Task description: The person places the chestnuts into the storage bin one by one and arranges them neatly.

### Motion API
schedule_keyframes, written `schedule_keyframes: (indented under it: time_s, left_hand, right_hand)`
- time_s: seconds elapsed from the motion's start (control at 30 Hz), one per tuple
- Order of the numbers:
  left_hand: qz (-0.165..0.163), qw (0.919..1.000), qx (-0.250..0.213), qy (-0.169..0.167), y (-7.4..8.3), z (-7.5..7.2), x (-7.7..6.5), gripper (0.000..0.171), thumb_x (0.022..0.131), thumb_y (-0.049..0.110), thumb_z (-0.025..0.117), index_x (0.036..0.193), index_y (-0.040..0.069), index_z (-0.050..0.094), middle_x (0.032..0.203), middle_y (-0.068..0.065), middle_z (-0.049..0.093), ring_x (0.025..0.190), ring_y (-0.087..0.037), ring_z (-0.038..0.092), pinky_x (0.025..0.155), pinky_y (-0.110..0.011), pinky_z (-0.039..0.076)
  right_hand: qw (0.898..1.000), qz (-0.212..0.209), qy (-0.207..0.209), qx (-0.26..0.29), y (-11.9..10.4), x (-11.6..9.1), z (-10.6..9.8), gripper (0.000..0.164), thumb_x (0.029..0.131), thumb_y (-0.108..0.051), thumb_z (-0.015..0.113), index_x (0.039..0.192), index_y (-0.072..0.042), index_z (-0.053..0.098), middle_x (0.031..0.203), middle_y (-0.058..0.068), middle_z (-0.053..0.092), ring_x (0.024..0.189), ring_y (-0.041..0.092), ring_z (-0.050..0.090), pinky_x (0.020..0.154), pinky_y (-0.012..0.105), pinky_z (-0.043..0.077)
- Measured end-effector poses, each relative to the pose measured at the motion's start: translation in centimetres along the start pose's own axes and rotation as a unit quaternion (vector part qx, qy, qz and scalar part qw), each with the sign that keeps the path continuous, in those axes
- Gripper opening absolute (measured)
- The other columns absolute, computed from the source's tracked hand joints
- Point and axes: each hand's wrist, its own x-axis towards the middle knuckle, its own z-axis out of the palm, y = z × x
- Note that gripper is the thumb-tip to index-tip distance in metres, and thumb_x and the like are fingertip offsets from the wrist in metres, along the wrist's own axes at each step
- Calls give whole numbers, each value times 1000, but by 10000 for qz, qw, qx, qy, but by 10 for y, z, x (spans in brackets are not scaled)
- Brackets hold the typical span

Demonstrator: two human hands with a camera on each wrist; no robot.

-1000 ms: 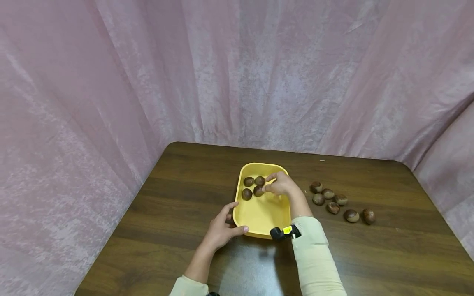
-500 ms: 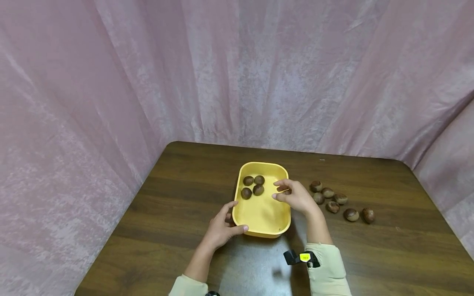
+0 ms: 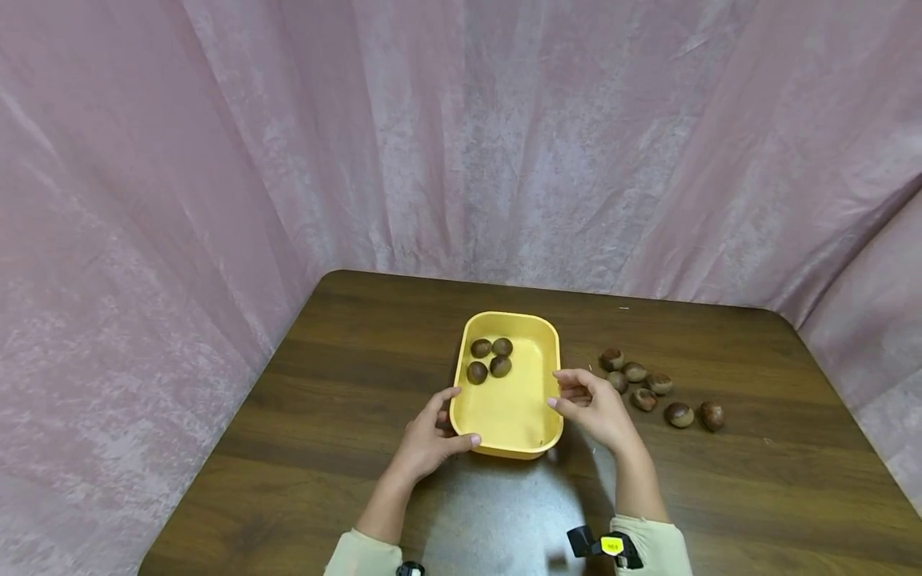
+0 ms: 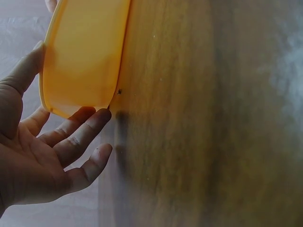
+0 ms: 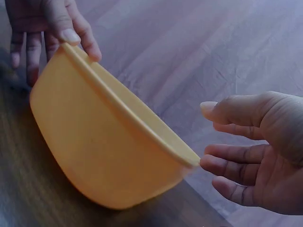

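Note:
A yellow plastic tub (image 3: 507, 412) stands on the table, with several chestnuts (image 3: 500, 366) grouped toward the far left of its floor. My left hand (image 3: 423, 442) holds the tub's near left corner; in the left wrist view the thumb is on the rim and the fingers (image 4: 78, 144) lie against the outer wall. At the opposite side, my right hand (image 3: 592, 410) is beside the right rim, thumb and fingers apart and nothing between them. The right wrist view has its fingertips right at the end of the tub's rim (image 5: 123, 111).
To the right of the tub, several more chestnuts (image 3: 644, 399) lie loosely on the dark wooden table (image 3: 346, 376). Pink curtains (image 3: 461, 144) hang behind the table and along both sides.
My right hand has drawn back from the chestnuts inside the tub, moving right and nearer to me, to the right rim. The left hand stays at its corner.

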Motion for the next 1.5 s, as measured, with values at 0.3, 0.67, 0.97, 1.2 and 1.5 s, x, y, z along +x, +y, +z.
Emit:
schedule_keyframes:
  time_s: [0.3,0.67,0.97,1.2,1.5]
  left_hand:
    - [0,10000,73,12,0,1,0,79,71,27,83,138,21,41,106,-19,54,90,-27,61,66,-34,49]
    - [-24,10000,31,-29,1,0,1,81,71,27,82,139,21,40,109,-22,54,91,-28,61,65,-35,49]
    - [-92,10000,11,18,0,-1,1,81,70,30,83,139,23,40,111,-21,53,91,-27,61,66,-35,49]
    - [-77,10000,-45,3,1,-1,0,81,70,30,83,139,23,40,110,-21,53,90,-27,61,65,-35,49]
    - [-71,9999,-66,-43,0,0,0,81,71,30,82,139,23,39,110,-20,52,91,-27,61,67,-36,49]
  right_hand:
    - [9987,47,489,-99,11,-21,-14,41,80,-10,74,117,2,58,103,17,61,96,34,58,77,34,48]
    - [9956,264,804,-400,24,-38,-35,43,81,-14,73,119,0,57,109,18,60,101,35,55,76,25,47]
    - [9947,406,838,-447,30,-49,-53,45,85,-15,70,124,0,54,116,21,57,104,25,54,77,18,44]
    - [9948,276,882,-434,42,-58,-70,44,87,-14,67,125,2,52,118,20,55,100,13,55,76,15,44]
    - [9913,335,1228,-341,52,-69,-87,42,85,-14,70,120,4,53,104,-6,58,93,9,57,72,16,45]
